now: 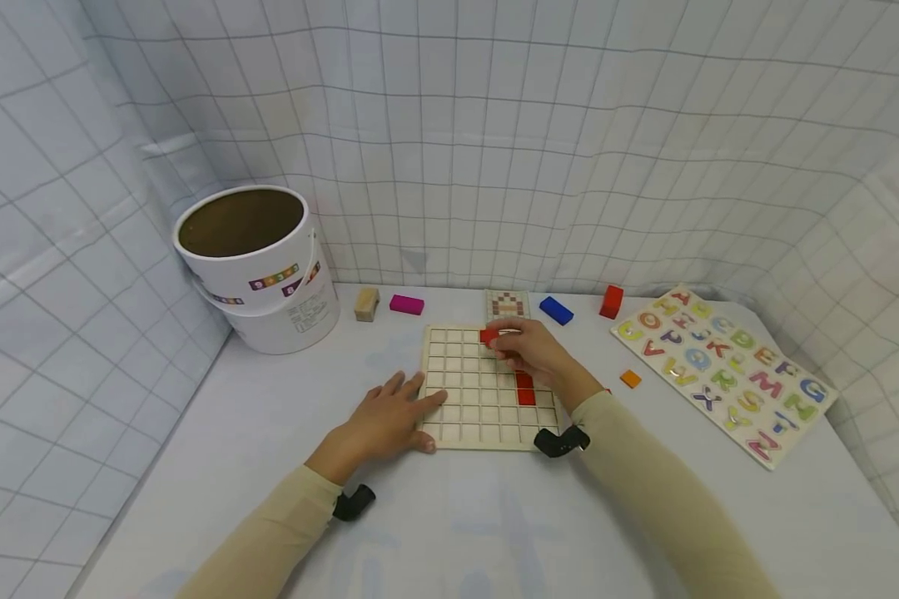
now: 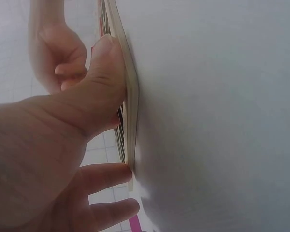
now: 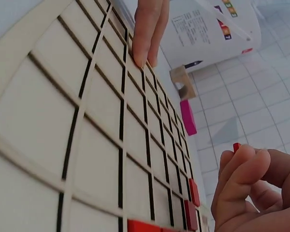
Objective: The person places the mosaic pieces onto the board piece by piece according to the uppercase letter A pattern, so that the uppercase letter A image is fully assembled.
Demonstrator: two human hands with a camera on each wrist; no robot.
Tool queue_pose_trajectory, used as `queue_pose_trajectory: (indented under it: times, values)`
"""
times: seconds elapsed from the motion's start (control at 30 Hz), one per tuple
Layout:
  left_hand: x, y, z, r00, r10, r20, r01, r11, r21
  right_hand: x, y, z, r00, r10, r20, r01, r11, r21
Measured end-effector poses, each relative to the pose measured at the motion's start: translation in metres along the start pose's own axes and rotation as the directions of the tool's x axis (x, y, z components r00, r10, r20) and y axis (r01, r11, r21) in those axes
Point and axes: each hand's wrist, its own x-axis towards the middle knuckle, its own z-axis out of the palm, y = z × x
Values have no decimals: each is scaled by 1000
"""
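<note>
A pale wooden grid board (image 1: 460, 408) lies on the table, divided into small square cells. My left hand (image 1: 389, 416) rests at its left side with fingers spread, some of them touching the board's edge and surface. My right hand (image 1: 530, 353) is over the far right part of the board. Between its thumb and fingers it pinches a small red tile (image 3: 237, 146), mostly hidden by the fingertips in the right wrist view. Other red tiles (image 1: 525, 389) sit in cells on the right side of the board, partly covered by this hand.
Behind the board lie a patterned card (image 1: 507, 304), a magenta block (image 1: 407, 304), a wooden block (image 1: 366, 304), a blue block (image 1: 556, 310) and a red block (image 1: 611, 301). A white bucket (image 1: 270, 291) stands back left. An orange tile (image 1: 630, 378) lies near an alphabet board (image 1: 719, 366) at right.
</note>
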Motion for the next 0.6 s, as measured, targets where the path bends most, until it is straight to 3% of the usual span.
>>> queue_pose_trajectory:
  times: [0.13,0.3,0.37,0.43,0.53,0.6]
  values:
    - [1,-1,1,1000,2,-2,-2,1000,9,10,-2,17,1000,-6,-17,5,999,-37]
    - [1,-2,2,1000,9,-6,-9,1000,6,21,2,31,996,-33,-86,11,971,-240]
    - [1,-2,3,1000,13,-9,-13,1000,8,22,4,35,991,-88,-104,42,922,-384]
    - [1,-2,3,1000,15,-13,-15,1000,9,23,5,38,981,-157,-110,78,850,-522]
    - [1,-2,2,1000,16,-17,-16,1000,9,23,6,42,963,-244,-111,112,742,-661]
    - [1,-1,2,1000,18,-19,-18,1000,8,23,6,45,956,-274,-107,121,698,-706]
